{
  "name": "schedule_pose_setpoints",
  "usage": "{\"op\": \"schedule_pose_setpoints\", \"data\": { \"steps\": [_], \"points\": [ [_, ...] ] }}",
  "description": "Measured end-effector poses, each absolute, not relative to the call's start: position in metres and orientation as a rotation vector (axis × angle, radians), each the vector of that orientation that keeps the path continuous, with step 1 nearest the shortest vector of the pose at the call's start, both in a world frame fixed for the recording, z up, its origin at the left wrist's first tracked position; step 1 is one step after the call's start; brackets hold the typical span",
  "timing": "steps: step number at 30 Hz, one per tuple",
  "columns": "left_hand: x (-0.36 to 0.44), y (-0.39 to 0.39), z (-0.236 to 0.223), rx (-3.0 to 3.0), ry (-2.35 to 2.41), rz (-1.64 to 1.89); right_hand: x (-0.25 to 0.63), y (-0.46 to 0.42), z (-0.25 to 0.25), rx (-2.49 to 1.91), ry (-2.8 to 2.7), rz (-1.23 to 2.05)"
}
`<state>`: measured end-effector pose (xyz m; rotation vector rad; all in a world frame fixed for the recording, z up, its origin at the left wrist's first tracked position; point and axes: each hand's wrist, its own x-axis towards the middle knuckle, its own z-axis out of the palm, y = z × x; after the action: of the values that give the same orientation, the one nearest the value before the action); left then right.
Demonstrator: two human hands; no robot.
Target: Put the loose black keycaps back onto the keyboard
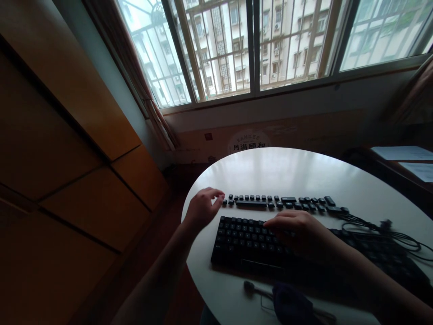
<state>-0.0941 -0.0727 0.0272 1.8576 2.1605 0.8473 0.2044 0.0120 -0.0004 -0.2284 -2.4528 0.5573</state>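
Note:
My left hand [202, 206] is at the left end of loose black keycaps [257, 197] laid out in two rows on the white round table [280, 171]. Its thumb and forefinger are drawn together at the end keycap [225, 202]. Below the rows lies a black keyboard [245, 241], with a wide bare slot along its front where the space bar normally sits. My right hand [297, 228] rests over the keyboard's upper middle, its fingers bunched and their tips at the top row of keys. Whatever is between those fingers is hidden.
A brush [249, 287] and a dark purple cloth-like item [292, 304] lie at the near edge. Coiled black cable [389, 234] spreads on the right, beyond my forearm. A wooden cabinet [128, 194] stands left; papers [402, 153] lie on a surface at far right.

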Motion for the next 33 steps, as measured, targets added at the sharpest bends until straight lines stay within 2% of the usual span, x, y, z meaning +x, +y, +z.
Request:
{"op": "schedule_pose_setpoints", "data": {
  "steps": [4, 7, 17, 33],
  "points": [
    [-0.132, 0.008, 0.030, 1.698, 1.972, 0.608, 0.204, 0.013, -0.001, -0.275, -2.433, 0.592],
    [-0.145, 0.033, 0.013, 1.630, 1.855, 0.569, 0.205, 0.015, -0.001, -0.288, -2.434, 0.599],
    [-0.159, 0.032, -0.024, 1.558, 1.762, 0.634, 0.209, 0.016, 0.000, -0.263, -2.421, 0.600],
    [-0.151, 0.035, -0.027, 1.647, 1.818, 0.613, 0.203, 0.019, -0.008, -0.338, -2.457, 0.705]
  ]
}}
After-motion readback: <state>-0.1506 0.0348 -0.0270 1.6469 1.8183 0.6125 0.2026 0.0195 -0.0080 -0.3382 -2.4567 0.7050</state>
